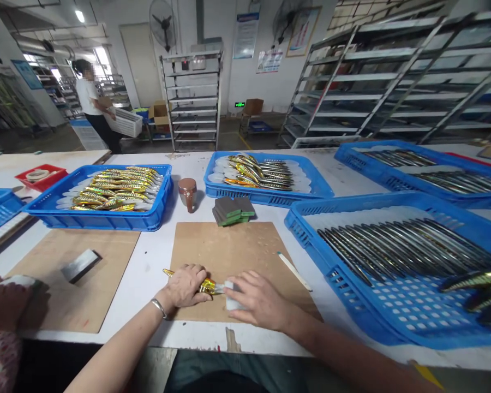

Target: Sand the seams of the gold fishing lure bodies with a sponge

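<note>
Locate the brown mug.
Head view: brown mug sits left of centre on the white table, between the blue tray of gold lures and the green-edged pads.

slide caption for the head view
Over a brown cardboard sheet, left hand grips a gold fish-shaped piece; right hand holds a pale rectangular block at the piece's translucent end.

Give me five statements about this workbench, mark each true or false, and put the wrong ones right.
1. The left grip holds a golden lure over the cardboard sheet. True.
2. The right grip holds the white stick. False: it holds a pale block; the stick lies apart, to its right.
3. A brown cup stands between two blue trays. True.
4. The green-edged pads lie inside a blue tray. False: they are piled outside the trays, by the sheet's far edge.
5. The silver bracelet is on the right wrist. False: it is on the left.
</note>
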`<act>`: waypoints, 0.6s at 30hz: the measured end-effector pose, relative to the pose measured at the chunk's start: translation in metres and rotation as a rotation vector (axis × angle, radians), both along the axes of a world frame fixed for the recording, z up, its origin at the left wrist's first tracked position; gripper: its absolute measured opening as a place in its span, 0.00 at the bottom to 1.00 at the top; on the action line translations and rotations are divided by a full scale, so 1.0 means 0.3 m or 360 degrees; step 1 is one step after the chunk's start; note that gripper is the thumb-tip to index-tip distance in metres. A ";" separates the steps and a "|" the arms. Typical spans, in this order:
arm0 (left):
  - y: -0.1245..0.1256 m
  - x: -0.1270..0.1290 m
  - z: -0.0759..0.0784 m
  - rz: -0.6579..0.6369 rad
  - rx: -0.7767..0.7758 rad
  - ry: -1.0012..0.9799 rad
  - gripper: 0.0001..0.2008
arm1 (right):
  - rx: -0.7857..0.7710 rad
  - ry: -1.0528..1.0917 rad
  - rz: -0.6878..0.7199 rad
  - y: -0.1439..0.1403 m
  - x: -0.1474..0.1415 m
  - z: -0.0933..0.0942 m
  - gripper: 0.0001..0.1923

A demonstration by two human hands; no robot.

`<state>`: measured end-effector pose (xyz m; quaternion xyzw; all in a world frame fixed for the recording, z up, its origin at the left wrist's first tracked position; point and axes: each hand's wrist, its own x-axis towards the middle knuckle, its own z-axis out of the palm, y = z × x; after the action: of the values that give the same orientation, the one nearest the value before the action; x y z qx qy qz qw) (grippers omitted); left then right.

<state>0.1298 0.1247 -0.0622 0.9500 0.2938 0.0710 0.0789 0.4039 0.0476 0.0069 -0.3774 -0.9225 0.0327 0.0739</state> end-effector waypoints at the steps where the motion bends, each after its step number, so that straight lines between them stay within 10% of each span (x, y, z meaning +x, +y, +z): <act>1: -0.002 0.003 0.005 0.0015 -0.0006 0.0014 0.32 | 0.0018 -0.0080 0.0042 0.006 -0.043 0.007 0.25; 18: -0.014 0.027 -0.012 0.0070 -0.0048 -0.0020 0.33 | -0.0130 -0.0378 0.0167 0.010 -0.123 0.030 0.28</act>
<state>0.1379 0.1205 -0.0659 0.9415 0.3152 0.0742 0.0934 0.3669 0.0507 0.0160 -0.3326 -0.9411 0.0293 -0.0531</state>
